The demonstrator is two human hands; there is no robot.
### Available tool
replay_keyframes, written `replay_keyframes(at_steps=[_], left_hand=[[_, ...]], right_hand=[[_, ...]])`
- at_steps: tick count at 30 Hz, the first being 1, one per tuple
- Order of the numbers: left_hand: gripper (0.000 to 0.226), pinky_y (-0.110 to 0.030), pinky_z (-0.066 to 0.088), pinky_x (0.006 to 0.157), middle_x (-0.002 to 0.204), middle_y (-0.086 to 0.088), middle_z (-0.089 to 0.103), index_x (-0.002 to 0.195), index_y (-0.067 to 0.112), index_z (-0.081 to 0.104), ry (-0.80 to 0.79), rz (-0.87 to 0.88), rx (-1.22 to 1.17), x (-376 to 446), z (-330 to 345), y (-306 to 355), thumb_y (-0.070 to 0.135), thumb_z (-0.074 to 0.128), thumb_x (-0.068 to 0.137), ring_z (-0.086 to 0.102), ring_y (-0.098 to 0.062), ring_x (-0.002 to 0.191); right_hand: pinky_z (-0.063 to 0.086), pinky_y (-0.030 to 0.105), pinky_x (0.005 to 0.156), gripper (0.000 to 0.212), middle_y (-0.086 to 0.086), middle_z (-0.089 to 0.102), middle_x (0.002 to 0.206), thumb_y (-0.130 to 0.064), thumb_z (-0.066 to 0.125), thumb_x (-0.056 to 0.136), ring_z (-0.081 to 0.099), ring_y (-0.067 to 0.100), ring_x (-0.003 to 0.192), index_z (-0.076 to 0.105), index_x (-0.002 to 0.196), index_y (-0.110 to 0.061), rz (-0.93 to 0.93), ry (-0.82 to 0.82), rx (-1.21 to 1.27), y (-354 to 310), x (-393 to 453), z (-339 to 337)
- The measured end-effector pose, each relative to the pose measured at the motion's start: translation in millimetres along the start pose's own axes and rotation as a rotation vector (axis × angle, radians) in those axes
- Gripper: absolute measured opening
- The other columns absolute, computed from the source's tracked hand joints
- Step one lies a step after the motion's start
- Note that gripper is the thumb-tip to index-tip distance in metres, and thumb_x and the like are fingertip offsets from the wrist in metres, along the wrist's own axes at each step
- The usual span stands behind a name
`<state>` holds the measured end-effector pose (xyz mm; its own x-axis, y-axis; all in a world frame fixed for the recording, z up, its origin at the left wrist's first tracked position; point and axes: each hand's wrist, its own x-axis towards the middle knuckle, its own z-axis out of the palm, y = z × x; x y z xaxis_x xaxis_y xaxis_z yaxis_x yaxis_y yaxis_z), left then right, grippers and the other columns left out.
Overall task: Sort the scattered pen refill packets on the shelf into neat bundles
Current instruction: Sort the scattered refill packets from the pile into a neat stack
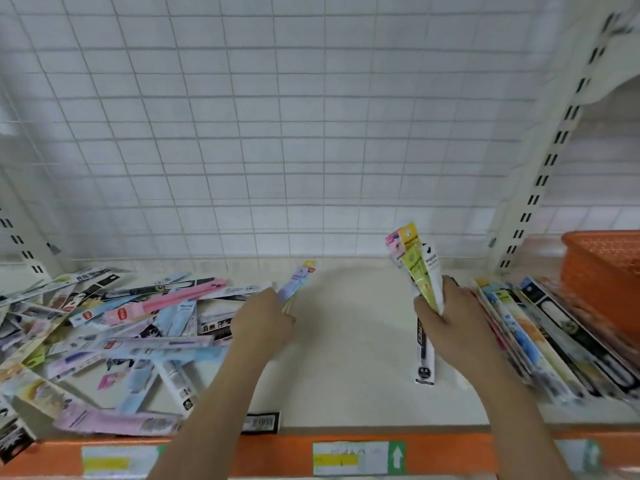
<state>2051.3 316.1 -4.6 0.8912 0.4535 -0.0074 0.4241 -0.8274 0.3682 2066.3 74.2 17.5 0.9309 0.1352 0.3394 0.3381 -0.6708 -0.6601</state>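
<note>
A scattered heap of pen refill packets point(114, 337) covers the left half of the cream shelf point(346, 341). My left hand point(263, 320) is closed on a thin lilac packet point(298, 278) at the heap's right edge, its tip pointing up and right. My right hand point(446, 317) grips a small bundle of packets point(417, 265), held upright, with a yellow-green one in front. A black and white packet point(424, 351) hangs down below that hand. A neat row of sorted packets point(540, 341) lies just right of my right hand.
An orange basket point(606, 271) stands at the far right behind the sorted row. A white wire grid point(277, 133) backs the shelf. The orange front rail point(346, 452) carries price labels. A slotted upright point(540, 181) rises on the right.
</note>
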Motion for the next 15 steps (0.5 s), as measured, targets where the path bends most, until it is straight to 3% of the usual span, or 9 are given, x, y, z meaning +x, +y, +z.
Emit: replay_keyframes(at_steps=[2, 5, 6, 9, 11, 13, 15], left_hand=[[0.029, -0.036, 0.047, 0.085, 0.116, -0.011, 0.060, 0.111, 0.007, 0.052, 0.024, -0.031, 0.047, 3, 3, 5, 0.020, 0.054, 0.086, 0.057, -0.030, 0.111], [0.030, -0.037, 0.047, 0.087, 0.120, -0.012, 0.059, 0.116, 0.005, 0.051, 0.020, -0.038, 0.090, 6, 5, 11, 0.010, 0.047, 0.087, 0.056, -0.031, 0.114], [0.030, -0.037, 0.047, 0.088, 0.121, -0.012, 0.058, 0.117, 0.005, 0.051, 0.017, -0.038, 0.103, 7, 5, 12, 0.008, 0.047, 0.088, 0.055, -0.031, 0.115], [0.031, -0.035, 0.047, 0.088, 0.120, -0.013, 0.059, 0.118, 0.004, 0.051, -0.007, -0.043, 0.141, 7, 4, 14, 0.007, 0.047, 0.087, 0.056, -0.030, 0.114], [0.029, -0.033, 0.047, 0.083, 0.116, -0.012, 0.060, 0.113, 0.004, 0.053, -0.034, -0.029, 0.136, 6, 4, 13, 0.010, 0.049, 0.085, 0.057, -0.030, 0.111], [0.020, -0.031, 0.044, 0.075, 0.102, -0.011, 0.060, 0.101, 0.007, 0.053, -0.065, -0.028, 0.075, 6, 3, 11, 0.015, 0.050, 0.083, 0.059, -0.030, 0.104], [0.010, -0.028, 0.040, 0.068, 0.087, -0.008, 0.053, 0.085, 0.008, 0.047, -0.055, -0.025, 0.014, 6, 1, 11, 0.018, 0.049, 0.083, 0.058, -0.030, 0.090]], right_hand=[[0.026, 0.021, 0.045, 0.027, -0.004, 0.043, 0.052, -0.017, 0.054, 0.090, 0.045, 0.010, 0.046, 0.038, 0.069, -0.021, 0.001, 0.006, 0.018, 1, -2, -1], [0.049, 0.034, 0.059, 0.009, 0.001, 0.063, 0.071, -0.024, 0.053, 0.090, 0.062, 0.016, 0.067, 0.048, 0.087, -0.017, 0.022, -0.022, 0.066, 4, -3, -1], [0.052, 0.039, 0.066, 0.012, 0.003, 0.067, 0.080, -0.026, 0.053, 0.090, 0.066, 0.017, 0.074, 0.049, 0.094, -0.015, 0.028, -0.022, 0.073, 4, -3, 0], [0.053, 0.041, 0.068, 0.015, -0.002, 0.065, 0.082, -0.019, 0.057, 0.089, 0.068, 0.012, 0.075, 0.047, 0.099, -0.013, 0.051, -0.002, 0.147, 3, -3, 0], [0.054, 0.045, 0.067, 0.018, -0.001, 0.061, 0.081, -0.016, 0.055, 0.090, 0.068, 0.020, 0.074, 0.044, 0.103, -0.014, 0.061, 0.039, 0.188, 1, -3, 2], [0.052, 0.041, 0.060, 0.025, 0.001, 0.058, 0.081, -0.020, 0.057, 0.090, 0.065, 0.024, 0.072, 0.042, 0.108, -0.012, 0.051, 0.097, 0.191, -1, -2, 4], [0.042, 0.027, 0.053, 0.028, -0.004, 0.054, 0.077, -0.024, 0.060, 0.089, 0.058, 0.013, 0.068, 0.043, 0.107, -0.011, 0.038, 0.140, 0.176, -1, -1, 6]])
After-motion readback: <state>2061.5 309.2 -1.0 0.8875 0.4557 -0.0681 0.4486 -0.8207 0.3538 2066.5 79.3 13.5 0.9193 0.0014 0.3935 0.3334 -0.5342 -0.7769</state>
